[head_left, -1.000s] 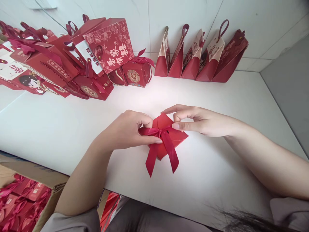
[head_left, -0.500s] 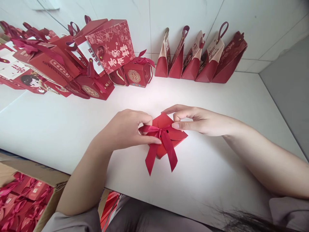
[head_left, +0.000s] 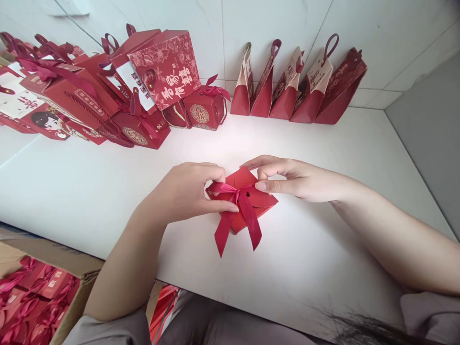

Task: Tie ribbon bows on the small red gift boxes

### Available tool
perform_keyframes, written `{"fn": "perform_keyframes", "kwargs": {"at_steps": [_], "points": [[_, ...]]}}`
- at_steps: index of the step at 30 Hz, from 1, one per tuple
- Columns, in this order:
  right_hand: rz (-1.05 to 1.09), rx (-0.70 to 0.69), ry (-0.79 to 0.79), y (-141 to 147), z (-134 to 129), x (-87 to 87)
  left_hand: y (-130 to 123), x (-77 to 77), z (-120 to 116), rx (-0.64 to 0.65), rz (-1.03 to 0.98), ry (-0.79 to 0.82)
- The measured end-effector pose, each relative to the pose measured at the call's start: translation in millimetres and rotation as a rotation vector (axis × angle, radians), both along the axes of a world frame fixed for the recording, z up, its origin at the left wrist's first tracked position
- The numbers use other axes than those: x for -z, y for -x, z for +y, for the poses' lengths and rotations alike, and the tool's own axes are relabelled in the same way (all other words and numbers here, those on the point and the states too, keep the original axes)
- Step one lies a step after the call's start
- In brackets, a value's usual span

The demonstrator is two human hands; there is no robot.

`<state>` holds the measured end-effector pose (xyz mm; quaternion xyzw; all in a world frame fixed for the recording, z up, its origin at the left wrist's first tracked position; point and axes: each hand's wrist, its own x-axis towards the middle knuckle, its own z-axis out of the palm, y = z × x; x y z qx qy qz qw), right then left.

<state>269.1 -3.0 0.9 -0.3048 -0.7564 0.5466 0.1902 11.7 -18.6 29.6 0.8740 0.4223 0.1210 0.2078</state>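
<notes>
A small red gift box (head_left: 264,197) with curved overlapping flaps sits on the white table between my hands. Across its top runs a dark red satin ribbon (head_left: 249,218), tied in a bow at the middle, its two tails hanging toward me. My left hand (head_left: 196,191) is closed on the bow's left loop, the thumb resting near the knot. At the other side my right hand (head_left: 283,179) pinches the ribbon's right loop between thumb and index finger, its other fingers along the box's far edge. A small dark hole shows beside the knot.
Red gift boxes (head_left: 199,112) with cords and bows stand crowded at the back left. Several handled gift bags (head_left: 260,98) lean in a row against the tiled wall. A cardboard box (head_left: 84,282) of ribboned red boxes is at the lower left.
The ribbon tails have shifted slightly up and left, and the box has moved a little the same way. Both hands keep nearly the same hold.
</notes>
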Motion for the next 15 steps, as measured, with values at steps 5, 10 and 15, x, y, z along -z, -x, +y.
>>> {"fn": "perform_keyframes", "kwargs": {"at_steps": [5, 10, 15], "points": [[0.099, 0.092, 0.131, 3, 1, 3.0, 3, 0.3, 6, 0.063, -0.296, 0.374], [0.158, 0.141, 0.167, 8, 2, 7.8, 8, 4.6, 13, 0.013, -0.583, 0.430], [0.178, 0.200, 0.111, 9, 1, 11.0, 6, 7.1, 13, -0.045, -0.449, 0.361]]}}
